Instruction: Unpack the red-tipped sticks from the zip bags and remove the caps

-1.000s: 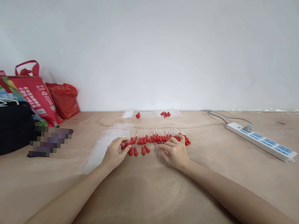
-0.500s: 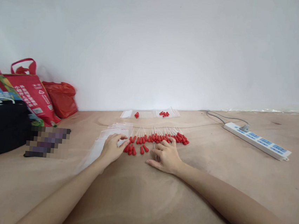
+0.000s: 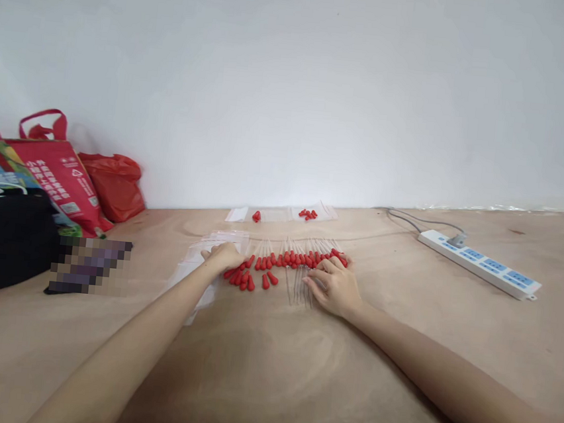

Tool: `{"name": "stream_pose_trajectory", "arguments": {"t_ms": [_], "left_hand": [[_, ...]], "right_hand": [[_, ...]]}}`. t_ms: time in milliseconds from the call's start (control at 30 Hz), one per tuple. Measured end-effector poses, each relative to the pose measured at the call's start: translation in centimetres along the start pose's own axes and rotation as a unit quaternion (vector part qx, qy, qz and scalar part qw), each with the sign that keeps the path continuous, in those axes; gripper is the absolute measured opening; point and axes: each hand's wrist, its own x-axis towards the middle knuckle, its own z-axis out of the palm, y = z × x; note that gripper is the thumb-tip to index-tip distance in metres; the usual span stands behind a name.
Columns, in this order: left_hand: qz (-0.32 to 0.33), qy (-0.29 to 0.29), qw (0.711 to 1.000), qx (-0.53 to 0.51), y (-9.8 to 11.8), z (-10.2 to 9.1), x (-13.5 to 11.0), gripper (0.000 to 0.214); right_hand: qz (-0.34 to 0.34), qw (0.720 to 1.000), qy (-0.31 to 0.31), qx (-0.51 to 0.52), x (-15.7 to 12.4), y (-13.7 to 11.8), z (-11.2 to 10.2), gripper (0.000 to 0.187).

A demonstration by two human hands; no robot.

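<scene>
A row of clear droppers with red rubber bulbs (image 3: 292, 260) lies across the wooden surface. Several loose red bulbs (image 3: 243, 279) lie in front of its left end. My left hand (image 3: 225, 257) rests, fingers curled, on a stack of clear plastic bags (image 3: 219, 240) just left of the bulbs. My right hand (image 3: 335, 284) lies at the right end of the row, fingers bent over the droppers, beside several bare clear tubes (image 3: 299, 291). What the fingers of either hand grip is too small to see.
Two small bags holding red bulbs (image 3: 306, 214) lie by the white wall. A white power strip (image 3: 479, 265) with its cable is at the right. At the left stand red shopping bags (image 3: 60, 177), a red plastic bag (image 3: 115, 185) and a black bag (image 3: 5, 238).
My left hand moved away from the loose bulbs, up and left onto the bag stack. My right hand pulled back toward me, then went back to the right end of the row.
</scene>
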Motion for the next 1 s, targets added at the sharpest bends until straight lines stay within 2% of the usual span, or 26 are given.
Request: {"name": "stream_pose_trajectory", "arguments": {"t_ms": [100, 200, 300, 367, 433, 500, 600, 667, 800, 1000], "left_hand": [[0.003, 0.014, 1.000, 0.006, 0.3, -0.1, 0.0, 0.023], [0.021, 0.056, 0.998, 0.011, 0.4, -0.8, -1.0, 0.022], [0.075, 0.104, 0.992, 0.004, 0.3, -1.2, -3.2, 0.025], [0.138, 0.116, 0.984, -0.013, 0.2, -0.9, -4.9, 0.022], [0.242, 0.131, 0.960, -0.048, 0.1, 0.0, -6.6, 0.016], [0.351, 0.178, 0.915, -0.083, 0.0, 1.2, -8.0, 0.010], [0.446, 0.241, 0.854, -0.116, 0.1, 3.0, -9.2, 0.010], [0.480, 0.254, 0.831, -0.124, 0.2, 3.7, -9.6, 0.012], [0.505, 0.261, 0.811, -0.135, 0.5, 4.1, -9.8, 0.011], [0.524, 0.284, 0.791, -0.138, 0.8, 4.0, -10.0, 0.009]], "right_hand": [[0.018, 1.000, 0.010, -0.006, -0.2, 0.4, -0.2, 0.022], [0.029, 0.999, 0.016, -0.006, -0.3, 0.7, -0.2, 0.020], [0.043, 0.998, 0.039, 0.009, -0.4, 1.0, 0.0, 0.019], [0.049, 0.997, 0.060, 0.016, -0.5, 1.2, 0.1, 0.026], [0.041, 0.997, 0.070, 0.012, -0.6, 1.1, 0.1, 0.040], [0.018, 0.998, 0.060, 0.007, -0.6, 0.9, -0.1, 0.049], [-0.028, 0.999, 0.025, 0.008, -0.6, 0.3, -0.5, 0.048], [-0.061, 0.998, 0.009, 0.014, -0.6, -0.3, -0.5, 0.040], [-0.118, 0.992, 0.013, 0.032, -0.5, -1.3, 0.1, 0.027], [-0.127, 0.990, 0.017, 0.051, -0.3, -2.0, 0.8, 0.016]]}}
